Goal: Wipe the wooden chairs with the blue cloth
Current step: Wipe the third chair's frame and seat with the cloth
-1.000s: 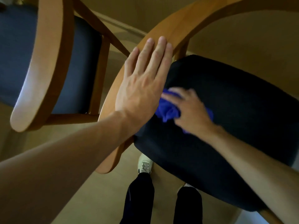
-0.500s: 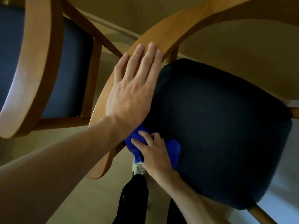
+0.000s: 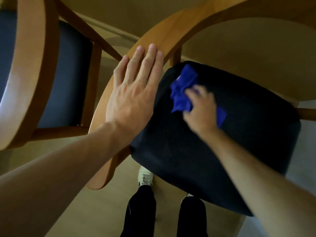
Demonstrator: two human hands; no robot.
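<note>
The left hand (image 3: 135,93) lies flat, palm down, fingers straight and pressed side by side, on the curved wooden armrest (image 3: 153,38) of the nearer wooden chair (image 3: 213,17). Its forearm runs back to the lower left corner of the view.

The right hand (image 3: 201,108) is blurred, its fingers bent down over the blue cloth (image 3: 183,93) and pressing it onto the dark padded seat (image 3: 222,159) near the seat's far left corner. The bunched cloth sticks out past the fingertips toward the armrest post (image 3: 176,57), and 1 smaller flap shows on the other side of the hand. Whether the fingers pinch the cloth or only press on it cannot be told through the blur.

To the left stands a 2nd wooden chair (image 3: 29,74) with its own dark seat (image 3: 68,74) and curved rail, apart from both hands. Below the seat edge the person's dark trouser legs (image 3: 142,211) and 1 pale shoe (image 3: 145,177) stand on the light floor (image 3: 85,211).
</note>
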